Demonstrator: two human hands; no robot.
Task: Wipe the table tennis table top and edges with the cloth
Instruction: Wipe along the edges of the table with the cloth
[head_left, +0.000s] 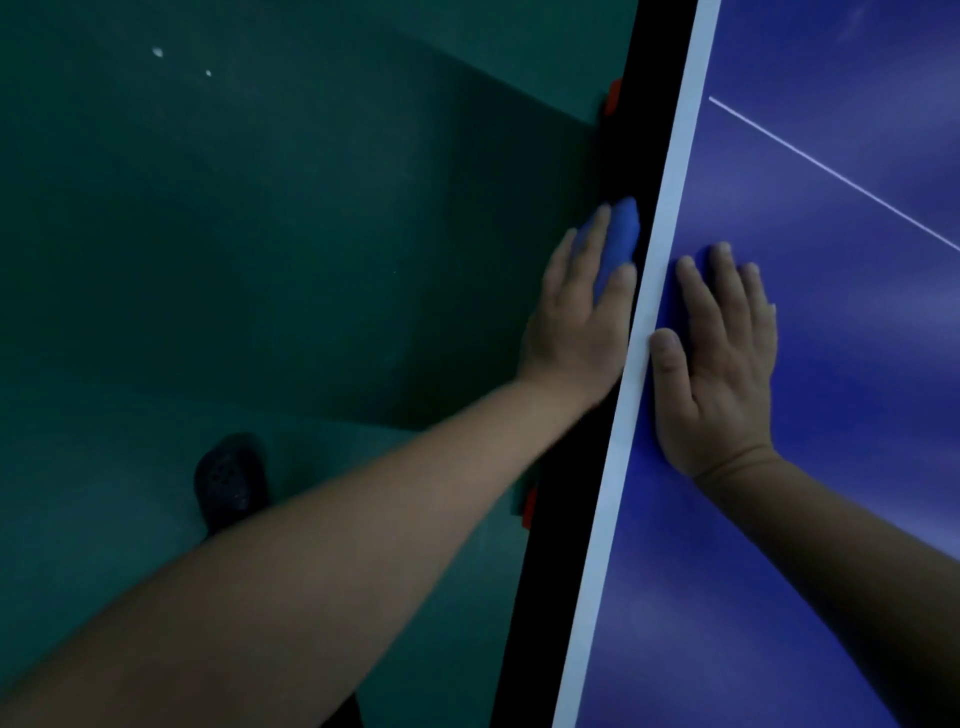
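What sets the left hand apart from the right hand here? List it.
The left hand is off the table's side, pressing the blue cloth against the black edge; the right hand holds nothing. The right hand lies palm down on the blue table top, its thumb on the white border line; the left is below that surface. Both have straight fingers and bare forearms.

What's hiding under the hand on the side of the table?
Under the left hand is a blue cloth, pressed against the table's black side edge. Only its top end shows; the rest is covered.
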